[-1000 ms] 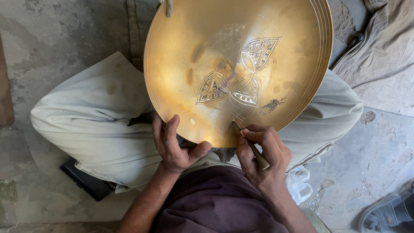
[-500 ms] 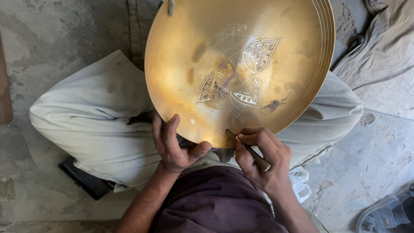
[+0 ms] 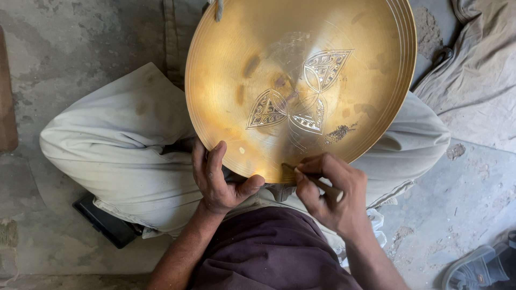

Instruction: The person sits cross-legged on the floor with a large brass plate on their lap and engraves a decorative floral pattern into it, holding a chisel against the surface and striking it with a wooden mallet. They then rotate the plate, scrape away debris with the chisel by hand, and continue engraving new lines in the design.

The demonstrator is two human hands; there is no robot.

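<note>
A large round brass plate [image 3: 258, 64] rests tilted on my crossed legs, its face engraved with leaf-shaped patterns around the centre. My left hand [image 3: 217, 180] grips the plate's near rim, thumb on the front face. My right hand [image 3: 328, 196] holds a thin engraving tool [image 3: 317, 180] like a pen. The tool's tip touches the plate close to the near rim, below the engraved leaves.
I sit cross-legged in light trousers [image 3: 118, 150] on a rough concrete floor [image 3: 64, 48]. A dark flat object [image 3: 105, 223] lies under my left knee. A grey sandal [image 3: 481, 268] sits at the lower right, and grey cloth [image 3: 484, 70] lies at the upper right.
My right hand has slid the tool tip slightly down and left along the plate near the rim. The left hand keeps its grip.
</note>
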